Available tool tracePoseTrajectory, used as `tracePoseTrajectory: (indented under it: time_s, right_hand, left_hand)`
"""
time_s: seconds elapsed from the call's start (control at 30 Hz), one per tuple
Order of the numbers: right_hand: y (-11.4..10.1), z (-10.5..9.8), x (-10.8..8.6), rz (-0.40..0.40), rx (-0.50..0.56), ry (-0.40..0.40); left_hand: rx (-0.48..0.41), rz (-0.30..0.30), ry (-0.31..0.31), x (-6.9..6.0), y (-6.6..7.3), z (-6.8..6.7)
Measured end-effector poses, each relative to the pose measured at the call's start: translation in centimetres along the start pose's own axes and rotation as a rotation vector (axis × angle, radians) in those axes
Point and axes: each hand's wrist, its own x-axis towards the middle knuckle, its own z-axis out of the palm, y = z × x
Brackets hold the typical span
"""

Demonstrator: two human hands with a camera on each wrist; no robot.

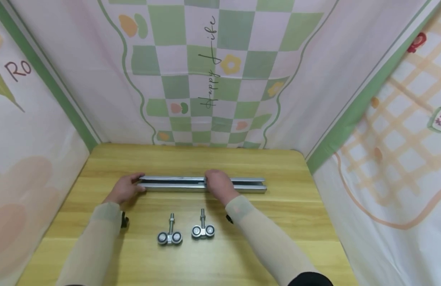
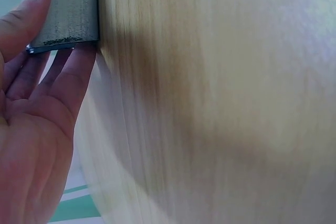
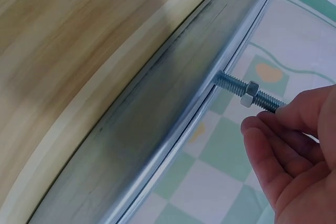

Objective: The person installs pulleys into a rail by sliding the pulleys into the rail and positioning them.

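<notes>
Pinching the free end of a threaded bolt [image 3: 234, 86] between thumb and fingers, the right hand [image 1: 220, 185] I follow from afar is close to the middle of a metal rail [image 1: 177, 186]. A hex nut [image 3: 250, 94] sits partway along the thread, and the bolt comes out of the slot in the rail; what it joins inside, I cannot tell. The rail lies crosswise on the wooden table [image 1: 277, 246], toward the far edge, with its long slot facing up. At its left end I see the left hand [image 1: 124, 188] gripping it across its width, thumb on the near wall and fingers on the far side, their tips partly hidden from me in the left wrist view.

Nearer to the person, between the two forearms, I count two roller assemblies: the left one [image 1: 170, 237] and the right one [image 1: 203, 231], standing apart from each other and from the rail. Each has a pair of wheels and a bolt pointing toward the rail. Pale sleeves [image 1: 267, 238] cover both arms. Behind the table I see a green-and-white checked cloth [image 1: 199, 59] that carries the words "Happy Life" running sideways.
</notes>
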Motion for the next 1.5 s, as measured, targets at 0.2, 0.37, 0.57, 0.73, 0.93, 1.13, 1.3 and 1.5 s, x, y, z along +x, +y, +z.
tracePoseTrajectory:
  time_s: [0.2,0.37,0.57,0.73,0.93,1.13,1.3,1.5]
  right_hand:
    - [-1.0,0.1,0.6,-0.021,-0.017,-0.012]
    - [-1.6,0.2,1.0,-0.029,-0.041,-0.023]
    - [-2.3,0.3,1.4,-0.046,-0.071,-0.032]
    - [-2.9,0.3,1.8,-0.077,-0.101,-0.034]
    - [-4.1,0.4,2.3,-0.117,-0.103,-0.069]
    - [-5.3,0.9,2.8,-0.114,-0.113,-0.13]
    - [-6.0,0.9,3.2,-0.113,-0.127,-0.133]
    - [-6.6,0.9,3.5,-0.143,-0.147,-0.15]
  left_hand:
    - [-0.001,-0.003,-0.002,-0.1,0.3,-0.1]
    - [0.011,-0.008,-0.001,-0.1,0.3,0.0]
    - [0.008,-0.013,0.006,0.0,0.3,0.0]
    - [-0.001,-0.012,0.008,-0.1,0.2,0.0]
    - [-0.008,-0.018,0.01,0.0,0.2,0.0]
    - [-0.017,-0.03,0.003,0.0,0.1,-0.1]
    - [-0.025,-0.027,-0.003,0.0,0.0,0.0]
    - [-0.01,-0.016,-0.002,-0.1,0.0,0.0]
